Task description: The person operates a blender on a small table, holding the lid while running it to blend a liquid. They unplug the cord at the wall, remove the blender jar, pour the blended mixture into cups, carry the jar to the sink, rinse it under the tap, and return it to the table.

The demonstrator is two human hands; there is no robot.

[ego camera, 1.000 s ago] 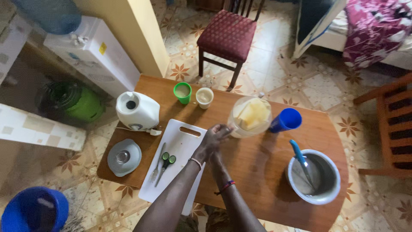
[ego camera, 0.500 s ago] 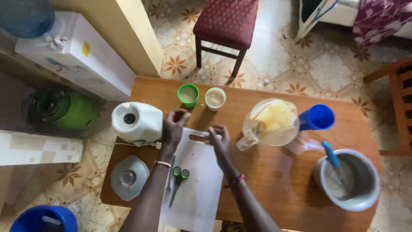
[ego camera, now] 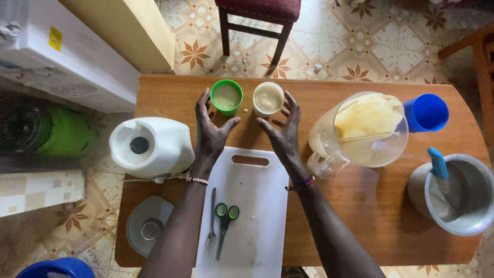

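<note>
Nearest, behind both wrists, a white cutting board (ego camera: 257,206) lies on the wooden counter (ego camera: 360,206), reaching to its near edge; a pair of scissors with green handles (ego camera: 225,226) and a fork (ego camera: 212,221) rest on it behind the left hand (ego camera: 211,131). A grey lid (ego camera: 146,226) sits further back to the left, near the counter's corner.

The left hand's grip is open, fingers spread, holding nothing, with its fingertips just beside a green cup (ego camera: 226,97) full of pale liquid. The right hand (ego camera: 283,134) is likewise open and empty, its fingers curved near a white cup (ego camera: 268,99) of the same liquid. Bare wood shows between the two hands and under the palms.

Left of the left hand a white blender base (ego camera: 152,149) stands close against the wrist. Right of the right hand a clear jug (ego camera: 360,134) stands near, a blue cup (ego camera: 426,112) beyond it, and a grey bowl (ego camera: 463,206) with a blue-handled utensil (ego camera: 440,164) by the counter's right edge. Beyond the cups a strip of free counter runs to the far edge.
</note>
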